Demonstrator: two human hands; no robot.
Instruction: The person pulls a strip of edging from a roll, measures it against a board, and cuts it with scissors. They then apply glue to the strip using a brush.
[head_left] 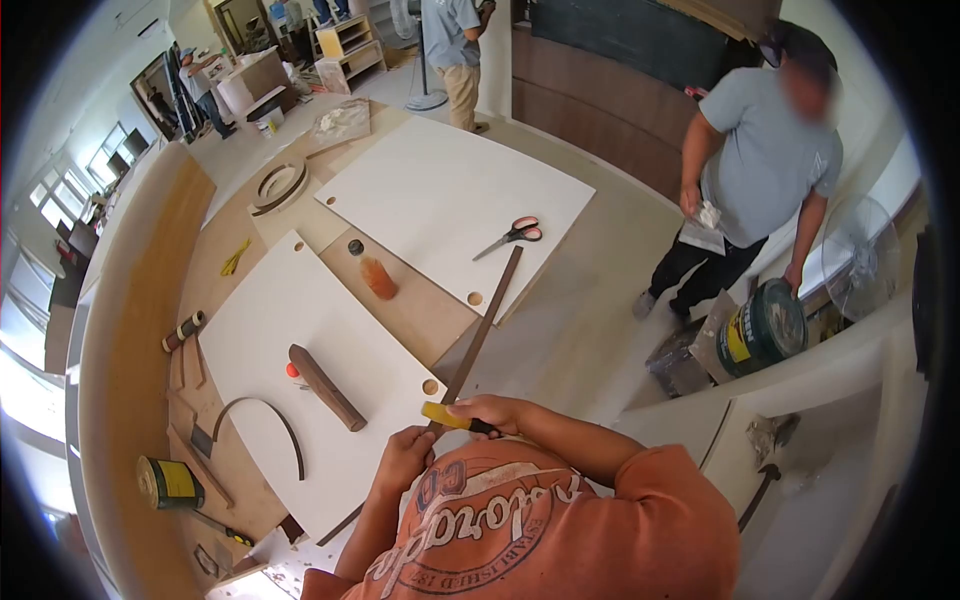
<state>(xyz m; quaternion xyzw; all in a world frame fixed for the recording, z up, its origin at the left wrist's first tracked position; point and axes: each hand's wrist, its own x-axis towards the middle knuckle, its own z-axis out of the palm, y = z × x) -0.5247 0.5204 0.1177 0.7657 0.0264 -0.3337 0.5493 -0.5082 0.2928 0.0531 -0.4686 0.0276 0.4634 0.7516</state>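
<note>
My right hand (487, 412) is closed round a yellow and black tool (447, 415), held against a long brown strip (485, 330). Close to my body, my left hand (407, 455) grips the strip's near end. The strip's far end reaches over a white panel (450, 180) that carries scissors (510, 236) with red and black handles. On the nearer white panel (270, 350) lie a brown wooden block (327, 388), a small red object (293, 370) and a curved dark strip (290, 430). A bottle of orange liquid (376, 278) lies between the panels.
A person (765, 150) at the right holds a scraper and touches a green bucket (765, 327). Coiled edging (280, 187) lies at the table's far side. A yellow-labelled can (170, 482) is at the left. Other people stand in the background.
</note>
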